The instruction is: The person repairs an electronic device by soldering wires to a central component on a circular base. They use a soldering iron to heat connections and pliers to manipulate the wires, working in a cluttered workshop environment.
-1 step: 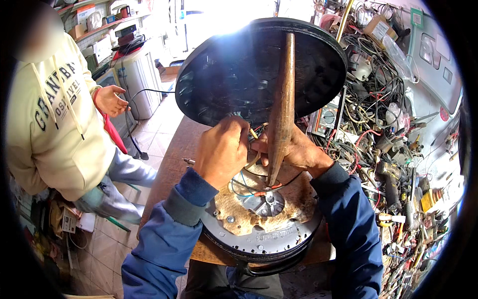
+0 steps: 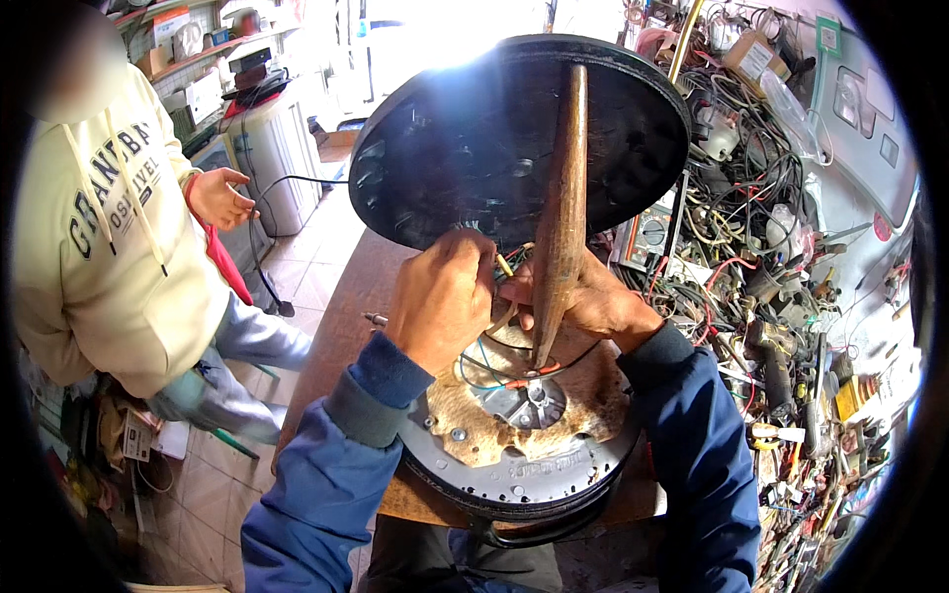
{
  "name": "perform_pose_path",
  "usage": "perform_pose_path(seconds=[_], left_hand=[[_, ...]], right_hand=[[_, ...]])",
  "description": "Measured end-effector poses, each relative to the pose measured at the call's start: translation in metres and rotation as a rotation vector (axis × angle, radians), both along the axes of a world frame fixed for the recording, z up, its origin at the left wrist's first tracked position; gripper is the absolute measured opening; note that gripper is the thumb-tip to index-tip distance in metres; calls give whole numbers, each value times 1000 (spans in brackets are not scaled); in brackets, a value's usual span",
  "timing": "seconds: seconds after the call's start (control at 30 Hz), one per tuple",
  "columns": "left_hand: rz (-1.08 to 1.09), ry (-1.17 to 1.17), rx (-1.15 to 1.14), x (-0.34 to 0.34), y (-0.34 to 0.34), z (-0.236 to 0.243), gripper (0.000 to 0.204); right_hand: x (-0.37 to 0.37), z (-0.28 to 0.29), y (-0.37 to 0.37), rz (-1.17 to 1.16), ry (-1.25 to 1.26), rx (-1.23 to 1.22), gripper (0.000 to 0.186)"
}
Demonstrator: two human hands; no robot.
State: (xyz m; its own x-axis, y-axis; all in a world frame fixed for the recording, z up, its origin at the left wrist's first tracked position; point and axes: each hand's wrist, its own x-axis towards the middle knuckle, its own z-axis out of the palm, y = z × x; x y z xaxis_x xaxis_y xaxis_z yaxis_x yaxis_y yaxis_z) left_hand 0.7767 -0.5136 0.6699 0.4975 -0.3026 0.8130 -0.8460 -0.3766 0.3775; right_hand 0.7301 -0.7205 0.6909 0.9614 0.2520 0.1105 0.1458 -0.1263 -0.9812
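Blue sleeves up front, over a round motor base [image 2: 514,474] on the bench. Left hand [image 2: 442,296] and right hand [image 2: 593,301] both pinch wires [image 2: 504,265] above it, wooden stick [image 2: 560,212] between, black cover [image 2: 465,138] propped behind

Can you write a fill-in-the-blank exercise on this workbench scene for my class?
1. A long ____ stick props the round black cover open.
2. Both hands, the left hand and right hand, work on thin ____ between cover and base.
3. The person's sleeves are ____.
4. A bystander in a cream hoodie stands on the person's ____.

Missing words: wooden; wires; blue; left
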Motion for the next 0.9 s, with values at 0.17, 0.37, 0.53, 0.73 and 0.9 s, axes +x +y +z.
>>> perform_pose_path(seconds=[0.17,0.37,0.53,0.73,0.9], left_hand=[[14,-10,6,-1,1,0,8],[-6,10,-20,0,0,2,7],[-123,116,15,6,12,13,10],[-89,-18,95,3,15,15,11],[-4,-37,72,-1,8,8,10]], right_hand=[[2,-4,0,20,37,-24,26],[0,7,0,13,45,-65,26],[0,9,-5,-24,-45,-33,20],[-7,9,-4,9,-117,-182,19],[-3,7,-4,30,-84,-200,22]])
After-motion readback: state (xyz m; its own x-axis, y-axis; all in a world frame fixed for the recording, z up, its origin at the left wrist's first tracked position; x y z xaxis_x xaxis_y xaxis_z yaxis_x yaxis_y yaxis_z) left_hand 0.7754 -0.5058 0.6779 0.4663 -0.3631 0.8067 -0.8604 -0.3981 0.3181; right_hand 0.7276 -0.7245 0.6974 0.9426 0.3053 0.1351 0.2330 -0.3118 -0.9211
